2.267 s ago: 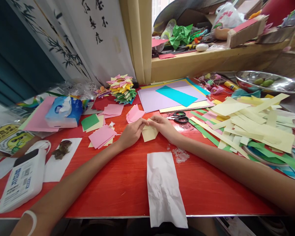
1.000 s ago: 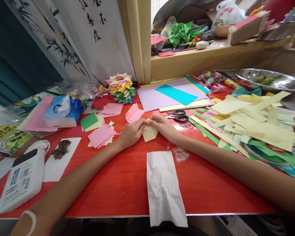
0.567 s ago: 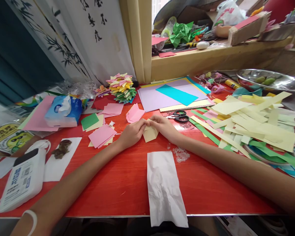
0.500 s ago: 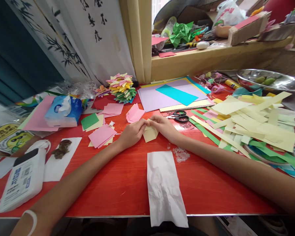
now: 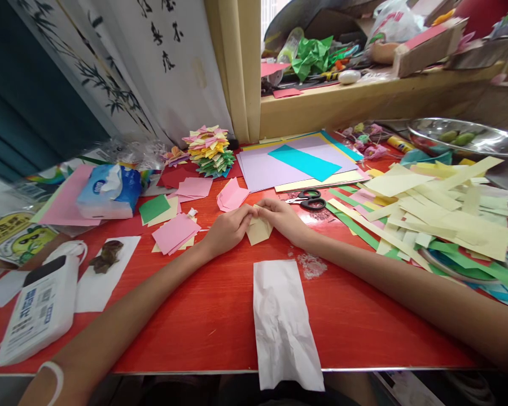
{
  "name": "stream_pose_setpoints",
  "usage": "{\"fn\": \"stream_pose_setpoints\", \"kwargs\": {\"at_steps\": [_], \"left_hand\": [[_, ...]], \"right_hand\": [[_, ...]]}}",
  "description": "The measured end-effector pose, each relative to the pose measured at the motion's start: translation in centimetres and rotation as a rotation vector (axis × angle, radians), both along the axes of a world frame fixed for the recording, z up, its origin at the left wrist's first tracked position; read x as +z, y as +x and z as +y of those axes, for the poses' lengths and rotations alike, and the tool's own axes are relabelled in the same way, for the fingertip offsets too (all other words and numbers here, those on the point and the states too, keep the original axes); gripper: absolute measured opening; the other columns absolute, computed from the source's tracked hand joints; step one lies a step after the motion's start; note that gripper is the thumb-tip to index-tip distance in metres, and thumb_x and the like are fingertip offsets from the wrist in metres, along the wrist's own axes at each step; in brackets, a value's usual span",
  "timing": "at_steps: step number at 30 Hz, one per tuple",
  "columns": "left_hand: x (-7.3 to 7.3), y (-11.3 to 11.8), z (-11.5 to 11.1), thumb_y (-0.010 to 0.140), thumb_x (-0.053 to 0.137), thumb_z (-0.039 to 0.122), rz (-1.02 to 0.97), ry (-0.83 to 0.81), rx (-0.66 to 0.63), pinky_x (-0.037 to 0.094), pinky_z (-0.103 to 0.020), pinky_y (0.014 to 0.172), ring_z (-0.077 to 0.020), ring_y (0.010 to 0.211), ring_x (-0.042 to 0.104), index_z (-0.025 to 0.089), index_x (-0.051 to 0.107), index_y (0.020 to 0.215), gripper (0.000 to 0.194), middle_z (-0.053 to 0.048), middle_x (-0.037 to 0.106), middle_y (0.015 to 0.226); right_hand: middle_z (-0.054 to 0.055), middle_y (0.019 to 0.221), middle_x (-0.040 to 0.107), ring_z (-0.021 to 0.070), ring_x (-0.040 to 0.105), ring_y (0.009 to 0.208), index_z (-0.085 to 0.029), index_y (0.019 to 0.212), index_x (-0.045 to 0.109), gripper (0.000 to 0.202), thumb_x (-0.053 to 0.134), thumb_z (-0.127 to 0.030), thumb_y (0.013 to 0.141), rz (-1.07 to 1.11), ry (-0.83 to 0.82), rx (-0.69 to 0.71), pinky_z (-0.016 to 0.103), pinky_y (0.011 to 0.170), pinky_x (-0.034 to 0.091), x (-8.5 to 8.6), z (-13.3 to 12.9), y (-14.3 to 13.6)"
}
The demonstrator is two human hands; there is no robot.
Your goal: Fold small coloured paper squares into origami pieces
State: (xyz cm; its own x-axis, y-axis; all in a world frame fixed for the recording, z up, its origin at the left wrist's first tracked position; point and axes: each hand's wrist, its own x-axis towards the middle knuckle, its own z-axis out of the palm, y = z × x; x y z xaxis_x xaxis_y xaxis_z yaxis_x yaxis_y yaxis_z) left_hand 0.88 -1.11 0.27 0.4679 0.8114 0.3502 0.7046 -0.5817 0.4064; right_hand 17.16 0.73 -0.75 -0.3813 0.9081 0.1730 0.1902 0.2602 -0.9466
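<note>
Between my two hands is a small folded piece of pale yellow paper (image 5: 259,232), its lower part showing below my fingers. My left hand (image 5: 228,230) pinches its upper left side, fingers bent. From the other side my right hand (image 5: 282,219) grips the top, thumb and fingertips meeting those of the left. The upper edge of the paper is hidden by the fingers. Just behind the left hand lies folded pink paper (image 5: 232,194). Black-handled scissors (image 5: 312,202) rest close to the right hand. Pink paper squares (image 5: 176,233) lie left of the left hand.
A crumpled white tissue (image 5: 284,321) hangs over the front edge of the red table (image 5: 195,327). Paper strips (image 5: 444,208) pile up at right, near a metal bowl (image 5: 469,144). A folded-paper stack (image 5: 211,151), a tissue pack (image 5: 110,192) and a white power strip (image 5: 42,310) stand left.
</note>
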Motion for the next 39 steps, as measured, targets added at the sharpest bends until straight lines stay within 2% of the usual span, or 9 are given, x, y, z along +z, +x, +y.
{"fn": "stream_pose_setpoints", "kwargs": {"at_steps": [39], "left_hand": [[-0.16,-0.11,0.07,0.089,0.033,0.023,0.022,0.028,-0.01,0.038,-0.02,0.059,-0.01,0.064,0.054,0.018,0.051,0.091,0.019,0.0,0.06,0.076]], "right_hand": [[0.001,0.073,0.055,0.0114,0.048,0.067,-0.016,0.075,0.053,0.021,0.043,-0.034,0.08,-0.002,0.004,0.011,0.022,0.056,0.034,-0.32,0.23,-0.02]]}}
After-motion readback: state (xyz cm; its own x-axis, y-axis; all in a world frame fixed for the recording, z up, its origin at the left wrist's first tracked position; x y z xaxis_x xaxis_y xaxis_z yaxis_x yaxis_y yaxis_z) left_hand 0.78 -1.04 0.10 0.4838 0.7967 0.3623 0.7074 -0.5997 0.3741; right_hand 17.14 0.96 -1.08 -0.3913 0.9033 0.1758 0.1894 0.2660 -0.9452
